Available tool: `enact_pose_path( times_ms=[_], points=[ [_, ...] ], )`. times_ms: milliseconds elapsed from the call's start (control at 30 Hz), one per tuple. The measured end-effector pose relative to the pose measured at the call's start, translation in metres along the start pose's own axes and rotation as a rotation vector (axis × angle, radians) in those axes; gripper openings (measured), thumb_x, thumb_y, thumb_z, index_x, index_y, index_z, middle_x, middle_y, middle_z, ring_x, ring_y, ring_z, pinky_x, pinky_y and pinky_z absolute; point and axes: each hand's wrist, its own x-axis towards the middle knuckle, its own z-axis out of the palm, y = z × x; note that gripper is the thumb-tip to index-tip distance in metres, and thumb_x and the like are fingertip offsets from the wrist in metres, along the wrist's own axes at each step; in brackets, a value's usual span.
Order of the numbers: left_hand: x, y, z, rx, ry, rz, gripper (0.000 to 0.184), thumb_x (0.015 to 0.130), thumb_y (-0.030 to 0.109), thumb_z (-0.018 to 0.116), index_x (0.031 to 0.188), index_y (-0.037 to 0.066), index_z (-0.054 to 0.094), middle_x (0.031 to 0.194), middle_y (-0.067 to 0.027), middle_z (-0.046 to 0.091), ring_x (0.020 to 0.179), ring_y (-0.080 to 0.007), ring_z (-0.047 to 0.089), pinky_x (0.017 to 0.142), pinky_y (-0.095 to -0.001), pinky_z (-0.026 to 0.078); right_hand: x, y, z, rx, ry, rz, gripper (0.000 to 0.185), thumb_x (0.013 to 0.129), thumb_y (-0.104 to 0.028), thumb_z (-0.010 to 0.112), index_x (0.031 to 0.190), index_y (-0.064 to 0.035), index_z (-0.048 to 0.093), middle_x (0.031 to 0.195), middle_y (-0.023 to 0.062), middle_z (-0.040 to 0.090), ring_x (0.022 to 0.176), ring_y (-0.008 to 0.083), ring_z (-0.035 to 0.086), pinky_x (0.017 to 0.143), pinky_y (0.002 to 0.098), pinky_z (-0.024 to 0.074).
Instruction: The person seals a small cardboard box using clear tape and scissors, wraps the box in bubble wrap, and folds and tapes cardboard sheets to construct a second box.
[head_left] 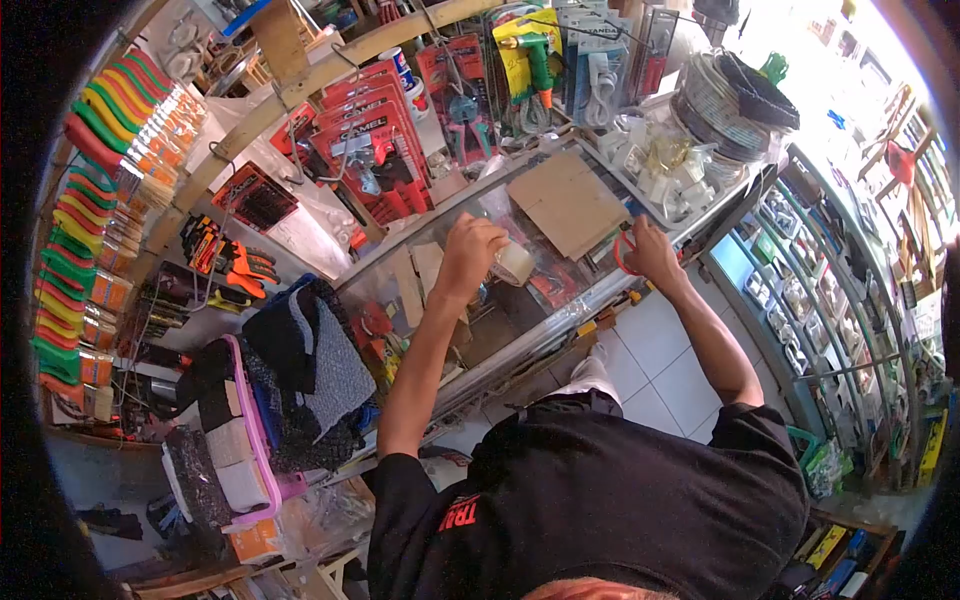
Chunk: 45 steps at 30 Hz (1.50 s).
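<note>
My left hand is closed above the glass counter, its fingers pressed together at the upper edge of a roll of clear tape. To the right, my right hand is closed around red-handled scissors near the counter's front edge. Between the hands, towards the back, a flat piece of brown cardboard lies on the glass counter.
Packaged tools hang behind the counter. At its right end stand a tray of small white fittings and cable coils. Paintbrushes hang at left, near a pink basket and folded dark cloths.
</note>
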Motion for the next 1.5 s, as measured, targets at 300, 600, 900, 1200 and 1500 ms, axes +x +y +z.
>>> enact_pose_path(
  times_ms=[300,600,900,1200,1500],
  points=[
    [-0.003,0.013,-0.007,0.000,-0.029,-0.090,0.014,0.083,0.014,0.078,0.093,0.004,0.075,0.090,-0.0088,0.072,0.097,-0.0322,0.059,0.089,-0.0440,0.047,-0.062,-0.044,-0.104,-0.164,-0.249,0.289,0.048,0.082,-0.026,0.074,0.117,0.0019,0.056,0.101,0.0231,0.073,0.099,0.0387,0.071,0.081,0.0493,0.0573],
    [-0.008,0.025,-0.006,0.050,-0.034,-0.093,0.012,0.085,0.013,0.077,0.093,0.006,0.072,0.098,-0.0079,0.070,0.102,-0.0328,0.057,0.093,-0.0449,0.046,-0.065,-0.081,-0.179,0.119,-0.381,-0.017,0.042,0.087,-0.026,0.073,0.124,-0.0083,0.066,0.102,0.0198,0.072,0.099,0.0350,0.070,0.085,0.0461,0.0543],
    [-0.014,0.023,-0.007,0.021,0.030,0.026,0.011,0.085,0.015,0.076,0.090,0.008,0.070,0.092,-0.0066,0.066,0.097,-0.0318,0.058,0.087,-0.0443,0.045,-0.033,-0.125,-0.124,0.265,-0.268,-0.419,0.055,0.085,-0.032,0.077,0.128,-0.0089,0.053,0.118,0.0216,0.061,0.119,0.0383,0.058,0.097,0.0461,0.0475],
    [-0.021,0.023,-0.010,0.036,0.012,0.071,0.012,0.083,0.021,0.077,0.082,0.011,0.070,0.085,-0.0026,0.065,0.091,-0.0286,0.058,0.080,-0.0441,0.042,0.001,-0.139,-0.108,0.017,-0.363,-0.486,0.059,0.074,-0.042,0.078,0.117,-0.0072,0.056,0.101,0.0187,0.066,0.095,0.0410,0.066,0.080,0.0502,0.0512],
    [-0.023,0.034,-0.010,0.060,0.015,0.088,0.013,0.081,0.023,0.079,0.084,0.011,0.074,0.086,-0.0028,0.068,0.093,-0.0278,0.058,0.082,-0.0431,0.042,0.017,-0.152,-0.107,0.035,-0.401,-0.558,0.058,0.075,-0.046,0.077,0.112,-0.0063,0.058,0.093,0.0198,0.067,0.090,0.0437,0.067,0.079,0.0522,0.0517]
  ],
)
